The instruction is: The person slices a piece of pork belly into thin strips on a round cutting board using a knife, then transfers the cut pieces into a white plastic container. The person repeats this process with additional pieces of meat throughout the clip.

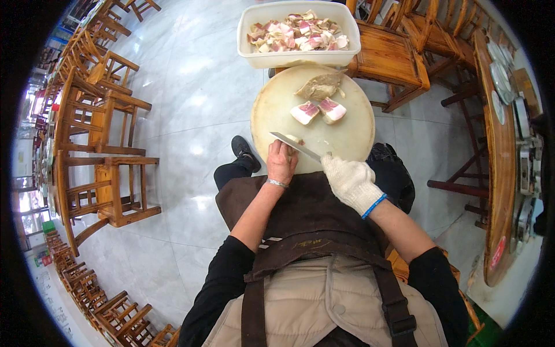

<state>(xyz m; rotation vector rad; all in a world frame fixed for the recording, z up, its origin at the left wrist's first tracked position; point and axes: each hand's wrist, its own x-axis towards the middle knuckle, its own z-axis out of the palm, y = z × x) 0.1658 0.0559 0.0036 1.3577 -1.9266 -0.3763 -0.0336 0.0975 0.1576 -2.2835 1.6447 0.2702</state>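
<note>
My right hand, in a white knitted glove with a blue cuff, grips a knife whose blade points up and to the left. My bare left hand has its fingers bent against a small piece of meat beside the blade, on a round pale cutting board. Its fingertips are partly hidden. Two chunks of cured meat lie farther up the board, and behind them is a larger brownish slab of meat. Beyond the board stands a white plastic tub of cut meat pieces.
A wooden chair stands right of the tub. Along the right side runs a wooden table with dishes. Several wooden chairs line the left side on the grey tiled floor.
</note>
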